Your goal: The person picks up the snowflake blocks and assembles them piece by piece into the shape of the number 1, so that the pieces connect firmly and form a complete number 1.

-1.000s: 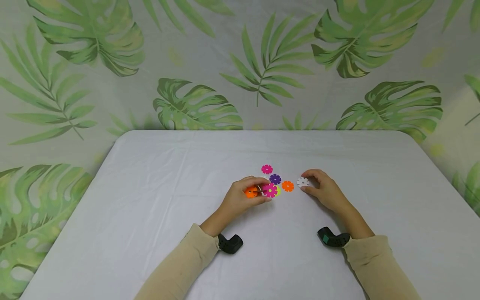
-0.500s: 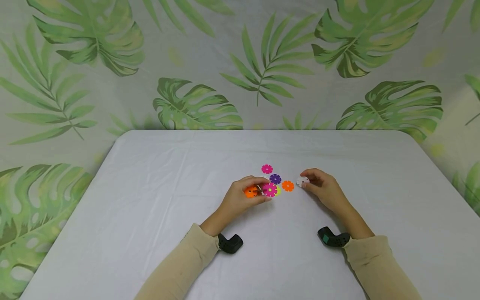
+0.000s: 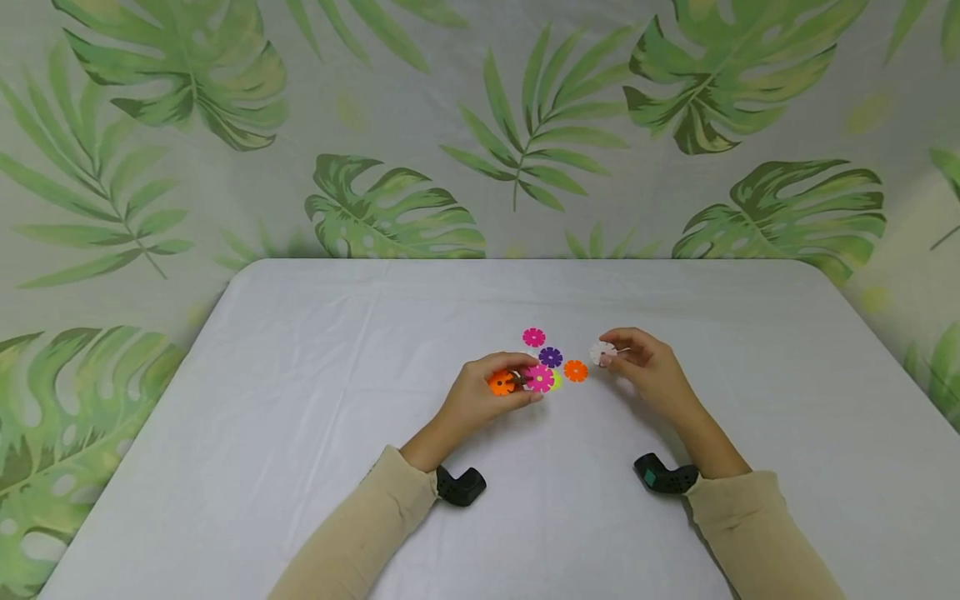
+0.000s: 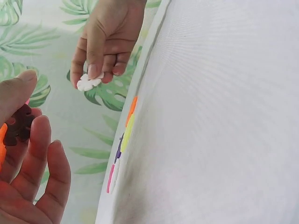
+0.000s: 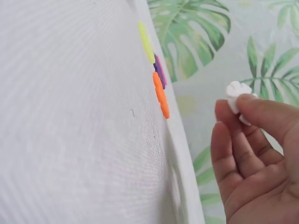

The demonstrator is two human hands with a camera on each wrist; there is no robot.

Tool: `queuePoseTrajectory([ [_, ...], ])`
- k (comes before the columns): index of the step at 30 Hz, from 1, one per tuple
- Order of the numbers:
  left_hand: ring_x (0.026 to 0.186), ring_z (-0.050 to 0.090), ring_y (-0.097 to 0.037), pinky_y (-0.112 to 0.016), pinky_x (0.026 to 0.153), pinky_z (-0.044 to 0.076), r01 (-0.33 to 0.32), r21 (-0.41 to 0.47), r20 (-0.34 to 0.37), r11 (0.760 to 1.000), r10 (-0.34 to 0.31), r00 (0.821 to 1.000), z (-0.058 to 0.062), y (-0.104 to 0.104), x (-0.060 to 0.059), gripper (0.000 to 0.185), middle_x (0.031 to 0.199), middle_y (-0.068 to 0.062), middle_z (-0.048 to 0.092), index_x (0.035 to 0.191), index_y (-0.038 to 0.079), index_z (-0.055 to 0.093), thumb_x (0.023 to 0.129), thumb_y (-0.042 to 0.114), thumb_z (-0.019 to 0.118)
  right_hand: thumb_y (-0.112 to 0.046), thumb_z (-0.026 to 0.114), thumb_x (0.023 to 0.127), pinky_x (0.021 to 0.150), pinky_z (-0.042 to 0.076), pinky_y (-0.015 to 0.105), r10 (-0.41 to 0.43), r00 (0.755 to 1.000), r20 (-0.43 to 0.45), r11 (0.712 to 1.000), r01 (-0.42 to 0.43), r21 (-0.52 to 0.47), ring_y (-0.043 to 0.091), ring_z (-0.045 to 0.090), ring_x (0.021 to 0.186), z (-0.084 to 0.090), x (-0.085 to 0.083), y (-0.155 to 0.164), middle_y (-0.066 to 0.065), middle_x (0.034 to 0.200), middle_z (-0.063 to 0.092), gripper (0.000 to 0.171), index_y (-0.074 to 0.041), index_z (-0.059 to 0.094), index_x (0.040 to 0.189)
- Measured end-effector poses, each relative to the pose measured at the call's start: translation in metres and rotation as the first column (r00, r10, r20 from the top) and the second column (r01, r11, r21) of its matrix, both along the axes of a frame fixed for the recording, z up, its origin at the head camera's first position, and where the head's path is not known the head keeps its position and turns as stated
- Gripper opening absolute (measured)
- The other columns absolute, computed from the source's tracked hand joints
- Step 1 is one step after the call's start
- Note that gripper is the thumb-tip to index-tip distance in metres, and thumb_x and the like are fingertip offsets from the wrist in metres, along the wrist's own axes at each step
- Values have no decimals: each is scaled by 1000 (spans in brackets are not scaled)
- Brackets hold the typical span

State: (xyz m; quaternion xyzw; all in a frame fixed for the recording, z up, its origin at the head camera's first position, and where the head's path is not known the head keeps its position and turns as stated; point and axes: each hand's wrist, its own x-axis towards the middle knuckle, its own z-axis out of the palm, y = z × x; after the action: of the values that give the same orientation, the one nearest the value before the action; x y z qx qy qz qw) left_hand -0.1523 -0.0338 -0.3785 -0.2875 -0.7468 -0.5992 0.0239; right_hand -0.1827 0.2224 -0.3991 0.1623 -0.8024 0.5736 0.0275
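My left hand (image 3: pixel 474 390) grips a small chain of notched snowflake discs between thumb and fingers. An orange disc (image 3: pixel 501 383) sits in the palm side, a dark brown disc (image 4: pixel 18 125) is in the middle, and a pink disc (image 3: pixel 539 378) is at the outer end. Opposite it, my right hand (image 3: pixel 654 377) pinches a white snowflake disc (image 5: pixel 236 92) by its edge, thumb on one face. That white disc is raised above the table, a short way right of the loose discs.
Between the hands, several loose discs lie flat on the white tablecloth (image 3: pixel 420 317): pink (image 3: pixel 534 337), purple (image 3: pixel 551 357), orange (image 3: pixel 576 371) and yellow-green (image 3: pixel 556 381), the last partly covered by the held pink disc. A white disc (image 4: pixel 116 170) shows edge-on among them.
The right hand has raised the white disc slightly off the table and turned it, with its thumb now over the face. My left hand and the loose discs have stayed nearly still.
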Motion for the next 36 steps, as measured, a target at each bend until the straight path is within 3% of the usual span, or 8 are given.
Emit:
queuePoseTrajectory([
  [3,79,53,-12,-21,71,44,-4,-8,7,1000,4,1000,5,0,3,35,90,-5,58,100,4,57,67,10,68,-7,58,76,65,47,25,29,1000,-9,998,-30,-51,22,55,74,5,2,-4,13,97,51,29,-3,51,103],
  [6,80,53,-10,-21,72,43,-10,-10,12,1000,10,1000,3,0,2,35,92,-2,58,100,6,57,68,12,68,-4,57,76,65,47,25,50,999,-22,995,-52,-84,19,55,75,10,5,-9,15,98,50,28,-1,50,103],
  [11,81,53,-6,-21,72,43,-20,-12,20,1000,20,1000,-13,-1,-8,37,94,6,57,101,16,57,67,25,68,-3,57,76,67,47,27,84,996,-19,990,-86,-113,19,54,76,15,8,-17,14,96,50,28,0,50,103],
  [15,81,53,-6,-21,73,43,-9,-10,15,1000,9,1000,-19,0,-11,39,94,6,57,102,16,57,67,27,67,-5,58,76,68,46,28,118,993,-27,988,-120,-100,24,54,77,19,11,-24,16,95,51,28,1,50,102],
  [26,80,53,-12,-21,72,43,-7,-12,30,1000,8,1000,6,-1,2,35,90,-5,58,101,4,55,68,9,67,10,54,74,65,46,23,189,979,-82,977,-195,-82,24,53,75,38,27,-45,23,94,48,26,8,49,99],
  [33,81,53,-12,-22,72,44,4,6,42,1000,-5,999,5,-1,1,34,91,-6,57,100,4,54,68,8,67,4,56,74,67,46,22,217,970,-111,975,-221,-26,20,52,78,29,23,-46,18,93,51,24,5,51,98],
  [36,81,53,-10,-23,72,44,12,20,35,1000,-13,999,-7,-1,-5,35,90,-1,57,100,9,55,68,15,67,-1,58,75,68,46,23,215,971,-109,976,-217,-7,18,51,80,24,22,-45,12,94,53,23,-1,54,97],
])
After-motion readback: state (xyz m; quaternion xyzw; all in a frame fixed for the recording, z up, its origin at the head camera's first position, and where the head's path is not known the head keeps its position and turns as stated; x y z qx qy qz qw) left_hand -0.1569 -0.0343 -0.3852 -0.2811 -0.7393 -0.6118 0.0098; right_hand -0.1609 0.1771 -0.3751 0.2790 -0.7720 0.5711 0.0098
